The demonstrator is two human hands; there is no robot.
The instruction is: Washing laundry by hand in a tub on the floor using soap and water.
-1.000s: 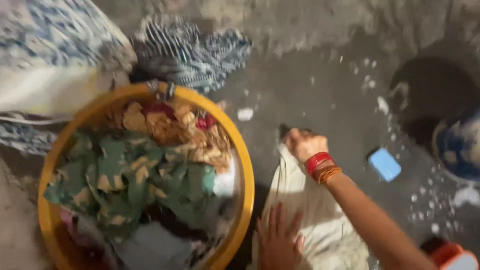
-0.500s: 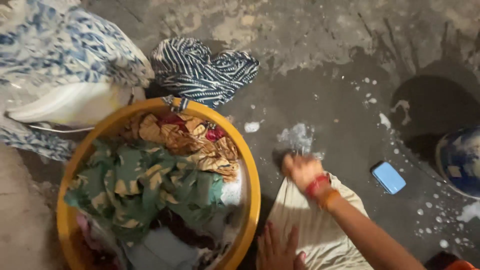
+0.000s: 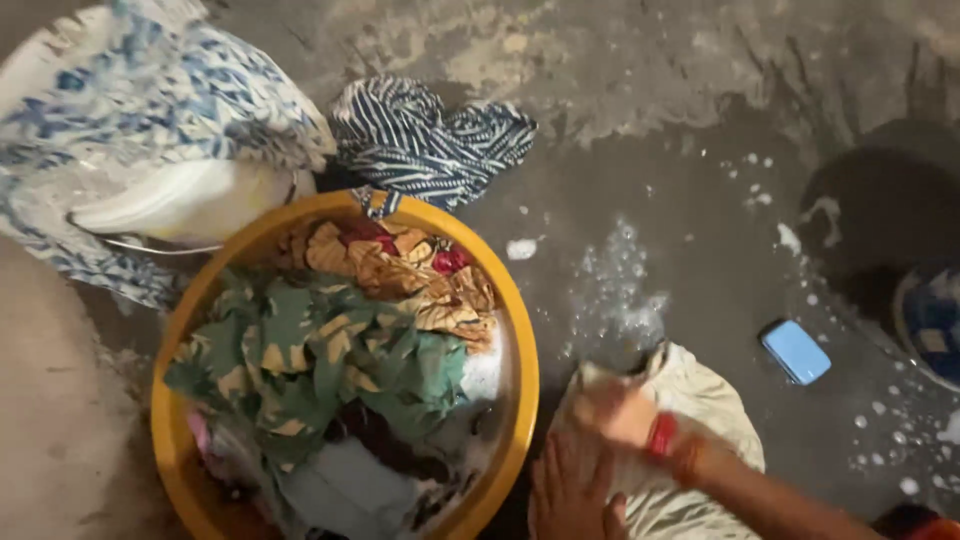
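Note:
A wet cream cloth (image 3: pixel 700 400) lies on the grey concrete floor at the lower right. My right hand (image 3: pixel 622 415), blurred and with red bangles at the wrist, is clenched on the cloth near its far end. Just below it, my left hand (image 3: pixel 570 492) presses flat on the same cloth with fingers spread. To the left of both hands stands a round yellow tub (image 3: pixel 525 360) heaped with wet clothes, a green-and-yellow patterned garment (image 3: pixel 310 360) on top. Soap foam (image 3: pixel 620 300) sits on the floor just beyond the cloth.
A blue soap bar (image 3: pixel 796 351) lies on the floor right of the cloth. A dark striped garment (image 3: pixel 430 140) lies behind the tub, a blue-and-white patterned cloth (image 3: pixel 150 110) at the top left. A dark round hollow (image 3: pixel 880 215) and a blue patterned object (image 3: pixel 935 320) are at the right edge.
My right hand has slid back toward me along the cream cloth, bunching it, and foam now shows on the floor where the hand was. My left hand stays pressed on the cloth.

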